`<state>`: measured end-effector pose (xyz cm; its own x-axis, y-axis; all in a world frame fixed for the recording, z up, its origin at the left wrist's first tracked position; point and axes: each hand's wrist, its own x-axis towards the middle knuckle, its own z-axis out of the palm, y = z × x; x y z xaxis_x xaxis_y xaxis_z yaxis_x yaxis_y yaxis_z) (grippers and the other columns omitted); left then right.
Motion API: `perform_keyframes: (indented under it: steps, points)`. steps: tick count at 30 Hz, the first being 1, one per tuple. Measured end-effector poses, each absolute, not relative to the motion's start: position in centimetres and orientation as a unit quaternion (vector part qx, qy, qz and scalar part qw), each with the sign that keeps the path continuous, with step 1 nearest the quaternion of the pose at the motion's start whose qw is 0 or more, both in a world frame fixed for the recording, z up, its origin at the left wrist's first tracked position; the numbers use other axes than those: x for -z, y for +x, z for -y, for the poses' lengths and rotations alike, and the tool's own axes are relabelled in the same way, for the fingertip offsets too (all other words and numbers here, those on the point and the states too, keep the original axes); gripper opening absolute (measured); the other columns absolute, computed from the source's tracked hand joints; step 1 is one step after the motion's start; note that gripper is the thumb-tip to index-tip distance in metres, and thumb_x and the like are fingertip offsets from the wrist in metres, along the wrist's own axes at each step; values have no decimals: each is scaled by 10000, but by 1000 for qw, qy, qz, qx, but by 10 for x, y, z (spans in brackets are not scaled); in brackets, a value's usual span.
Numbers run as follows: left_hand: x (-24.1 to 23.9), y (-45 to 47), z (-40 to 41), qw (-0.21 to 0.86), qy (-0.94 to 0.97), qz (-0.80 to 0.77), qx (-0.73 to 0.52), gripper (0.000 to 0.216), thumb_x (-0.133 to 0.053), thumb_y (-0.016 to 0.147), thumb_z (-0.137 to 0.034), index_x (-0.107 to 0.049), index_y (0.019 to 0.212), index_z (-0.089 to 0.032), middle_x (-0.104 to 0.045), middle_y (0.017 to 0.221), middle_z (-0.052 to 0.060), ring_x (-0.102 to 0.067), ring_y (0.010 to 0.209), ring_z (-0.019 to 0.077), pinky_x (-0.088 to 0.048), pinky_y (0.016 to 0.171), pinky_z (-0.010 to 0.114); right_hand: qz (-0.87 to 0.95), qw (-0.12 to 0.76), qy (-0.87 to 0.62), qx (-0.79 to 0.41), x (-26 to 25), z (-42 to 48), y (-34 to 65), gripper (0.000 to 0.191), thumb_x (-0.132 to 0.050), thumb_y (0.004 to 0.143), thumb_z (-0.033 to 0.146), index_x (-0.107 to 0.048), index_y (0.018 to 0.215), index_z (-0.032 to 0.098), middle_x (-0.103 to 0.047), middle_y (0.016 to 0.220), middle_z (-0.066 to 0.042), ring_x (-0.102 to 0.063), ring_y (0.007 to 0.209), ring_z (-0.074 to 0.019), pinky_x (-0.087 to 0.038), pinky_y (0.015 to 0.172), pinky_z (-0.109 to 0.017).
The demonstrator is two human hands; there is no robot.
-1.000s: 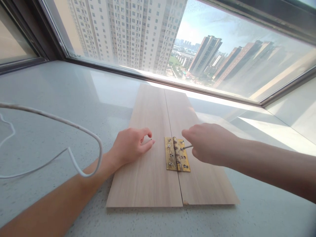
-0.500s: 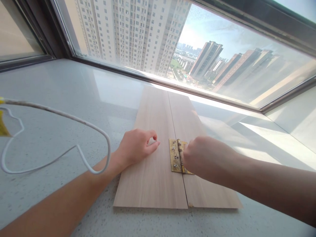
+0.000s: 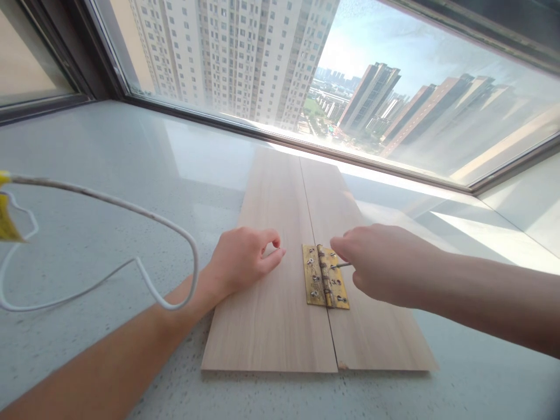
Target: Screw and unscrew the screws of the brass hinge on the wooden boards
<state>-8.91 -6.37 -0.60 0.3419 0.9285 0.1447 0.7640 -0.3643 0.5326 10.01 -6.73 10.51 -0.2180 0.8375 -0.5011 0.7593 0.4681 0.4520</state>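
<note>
Two pale wooden boards (image 3: 271, 315) lie side by side on a grey stone window ledge (image 3: 109, 169). A brass hinge (image 3: 324, 277) joins them across the seam. My right hand (image 3: 380, 262) is closed around a thin metal screwdriver (image 3: 343, 265), and the tip touches a screw on the hinge's right leaf. My left hand (image 3: 242, 256) rests on the left board beside the hinge. Its thumb and forefinger are pinched on something tiny, perhaps a screw.
A white cable (image 3: 131, 210) loops over the ledge at the left, with a yellow tag (image 3: 6, 216) at the frame edge. The window frame (image 3: 306, 146) runs along the back, and high-rise buildings show beyond the glass. A white wall (image 3: 525, 204) rises at the right.
My right hand, which half a second ago covered the hinge's right leaf, has drawn back, so the screwdriver tip and hinge show again. My left hand keeps its pinch.
</note>
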Motion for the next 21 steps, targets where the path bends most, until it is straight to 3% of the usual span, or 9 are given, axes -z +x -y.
perform_keyframes:
  steps: [9,17,21]
  points:
    - [6,-90,65,188,797,-529,-220,261,-463,832,-437,-627,808,-236,-536,543,-36,-451,527,104,-200,530,249,-861,412,262,-140,-107,77,102,193,-518,713,14,-588,647,181,-549,558,-12,-475,467,-138,-217,444,-288]
    - [5,-91,65,195,800,-521,-223,274,-460,836,-419,-640,805,-214,-553,551,-22,-458,530,106,-226,536,249,-810,396,425,-88,-105,64,87,144,-547,622,66,-592,588,198,-504,521,-13,-475,466,-148,-265,426,-275]
    - [6,-91,66,196,802,-519,-222,283,-462,834,-423,-645,808,-208,-568,562,-13,-466,533,111,-234,534,250,-755,387,527,-49,-107,58,84,125,-516,630,89,-593,608,185,-542,604,-36,-478,487,-137,-298,430,-270]
